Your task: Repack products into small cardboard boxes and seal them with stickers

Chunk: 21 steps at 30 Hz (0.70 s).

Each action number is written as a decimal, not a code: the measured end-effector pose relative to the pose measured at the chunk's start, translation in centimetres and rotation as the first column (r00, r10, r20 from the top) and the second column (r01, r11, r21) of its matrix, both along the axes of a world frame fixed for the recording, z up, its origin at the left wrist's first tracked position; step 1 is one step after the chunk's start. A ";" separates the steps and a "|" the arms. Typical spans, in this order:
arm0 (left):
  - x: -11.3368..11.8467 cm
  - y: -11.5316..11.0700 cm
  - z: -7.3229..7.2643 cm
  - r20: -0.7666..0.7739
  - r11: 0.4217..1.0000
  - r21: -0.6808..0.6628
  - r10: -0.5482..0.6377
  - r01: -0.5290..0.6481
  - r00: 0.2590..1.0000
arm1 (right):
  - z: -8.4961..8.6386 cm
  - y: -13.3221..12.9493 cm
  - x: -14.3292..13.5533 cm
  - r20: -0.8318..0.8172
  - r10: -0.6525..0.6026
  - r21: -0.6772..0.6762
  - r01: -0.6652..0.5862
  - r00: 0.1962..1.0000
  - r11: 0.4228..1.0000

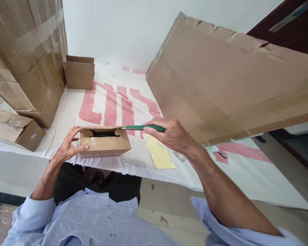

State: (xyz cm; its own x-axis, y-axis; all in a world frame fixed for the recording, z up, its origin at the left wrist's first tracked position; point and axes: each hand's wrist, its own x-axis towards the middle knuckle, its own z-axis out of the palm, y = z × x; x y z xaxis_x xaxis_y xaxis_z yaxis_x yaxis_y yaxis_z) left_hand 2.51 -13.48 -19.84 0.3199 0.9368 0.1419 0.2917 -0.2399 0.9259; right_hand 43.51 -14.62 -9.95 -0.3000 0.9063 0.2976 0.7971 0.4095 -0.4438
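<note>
A small cardboard box (105, 147) sits at the table's front edge, with a gap in its top between the flaps. Dark contents show faintly inside, too shaded to make out. My left hand (71, 143) grips the box's left end, thumb on the front and fingers behind. In my right hand (169, 131) is a slim green utility knife (143, 127), held level. Its thin metal tip touches or nearly touches the box's upper right edge. Just below my right hand lies a yellow sheet (159, 153) with small pale pieces on it.
A white cloth with red markings covers the table (141, 164). Stacked taped cartons (41, 68) rise at left, with a smaller box (25, 131) before them. An open box (79, 73) stands behind. A large cardboard panel (220, 75) leans at right.
</note>
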 end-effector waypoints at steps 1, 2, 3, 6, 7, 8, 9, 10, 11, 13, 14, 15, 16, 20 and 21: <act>0.0 0.0 0.0 -0.004 1.000 0.009 -0.004 0.004 1.000 | -1.7 -0.7 1.3 -0.070 -0.050 -0.009 0.050 0.996 0.999; 0.1 0.0 0.1 -0.011 1.000 0.016 -0.013 0.014 1.000 | -3.9 -1.4 2.1 -0.124 -0.111 -0.013 0.110 0.986 0.994; 0.1 -0.1 0.2 -0.024 0.999 0.019 -0.027 0.027 0.999 | -6.4 -2.1 2.4 -0.170 -0.175 -0.012 0.176 0.970 0.984; 0.0 -0.2 0.9 -0.086 0.996 0.016 -0.082 0.084 0.993 | -14.0 -4.0 1.3 -0.197 -0.334 -0.090 0.322 0.922 0.942; 0.0 -0.3 1.1 -0.111 0.995 0.015 -0.099 0.101 0.989 | -15.9 -4.4 0.6 -0.196 -0.335 -0.119 0.317 0.922 0.941; -0.1 -0.3 1.4 -0.135 0.993 0.015 -0.114 0.117 0.984 | -17.2 -4.6 -0.1 -0.197 -0.317 -0.138 0.294 0.928 0.946; -0.1 -0.3 1.7 -0.158 0.991 0.018 -0.126 0.131 0.979 | -17.8 -4.7 -0.7 -0.207 -0.296 -0.132 0.273 0.933 0.953; -0.1 -0.3 1.9 -0.179 0.990 0.023 -0.135 0.142 0.975 | -17.8 -4.6 -1.2 -0.223 -0.277 -0.101 0.261 0.935 0.960; -0.1 -0.3 2.0 -0.198 0.988 0.031 -0.142 0.150 0.970 | -17.1 -4.4 -1.7 -0.243 -0.262 -0.046 0.259 0.934 0.965; 0.0 -0.2 2.3 -0.224 0.986 0.048 -0.145 0.159 0.964 | -14.3 -3.7 -2.8 -0.281 -0.223 0.096 0.259 0.933 0.961; 0.1 -0.2 2.4 -0.230 0.986 0.055 -0.143 0.160 0.963 | -12.5 -3.3 -3.6 -0.285 -0.178 0.158 0.230 0.942 0.960; 0.2 -0.2 2.4 -0.232 0.985 0.062 -0.140 0.158 0.963 | -10.7 -2.9 -4.6 -0.274 -0.108 0.200 0.167 0.956 0.965; 0.3 -0.3 2.5 -0.232 0.986 0.069 -0.134 0.154 0.963 | -9.1 -2.6 -5.7 -0.247 -0.025 0.217 0.080 0.969 0.973; 0.3 -0.8 2.6 -0.229 0.985 0.113 -0.102 0.130 0.968 | -5.3 -1.5 -10.6 -0.082 0.255 0.122 -0.244 0.963 0.962; 0.3 -1.0 2.6 -0.234 0.985 0.120 -0.092 0.122 0.968 | -4.9 -1.2 -11.6 -0.044 0.285 0.083 -0.281 0.958 0.956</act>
State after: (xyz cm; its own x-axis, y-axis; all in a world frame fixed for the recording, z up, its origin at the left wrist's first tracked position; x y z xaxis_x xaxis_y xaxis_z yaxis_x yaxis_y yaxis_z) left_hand 2.79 -14.47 -17.23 0.4555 0.8730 0.1746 0.4558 -0.3971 0.7966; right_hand 31.88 -15.84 -14.87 -0.5222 0.7610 0.3850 0.6190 0.6487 -0.4427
